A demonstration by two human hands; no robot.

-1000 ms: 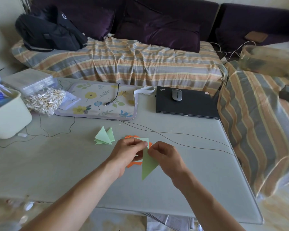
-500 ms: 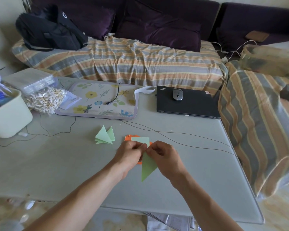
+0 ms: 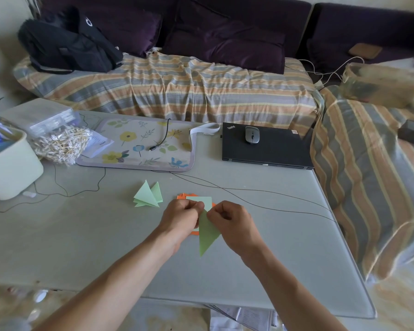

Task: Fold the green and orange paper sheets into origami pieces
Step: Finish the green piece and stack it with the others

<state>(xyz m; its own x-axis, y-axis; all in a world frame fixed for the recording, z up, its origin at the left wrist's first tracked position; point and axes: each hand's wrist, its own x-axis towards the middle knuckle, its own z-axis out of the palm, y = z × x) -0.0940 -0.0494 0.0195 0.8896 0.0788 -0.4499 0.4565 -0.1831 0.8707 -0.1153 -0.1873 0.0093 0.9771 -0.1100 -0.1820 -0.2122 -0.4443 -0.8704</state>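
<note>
Your left hand [image 3: 181, 217] and right hand [image 3: 232, 223], each grip pinching top of green triangle [image 3: 207, 235], held over tabletop [image 3: 81, 235]. Finished green pieces [image 3: 148, 194] lie just left. Orange sheets [image 3: 183, 195] underneath, seemingly unfolded: roughly halfway.

Laptop lid: the closed black rectangular laptop [image 3: 265, 146], right of centre in the upper half of the frame, is showing a small slanted "ThinkPad" mark at its upper left corner.
Backpack: the black fabric backpack [image 3: 67, 45] at upper left is bearing a white ring-like logo; no letters can be made out.
Paper slip: the white printed paper slip [image 3: 98, 144] beside the floral mat is carrying dark print, too small to read.
</note>
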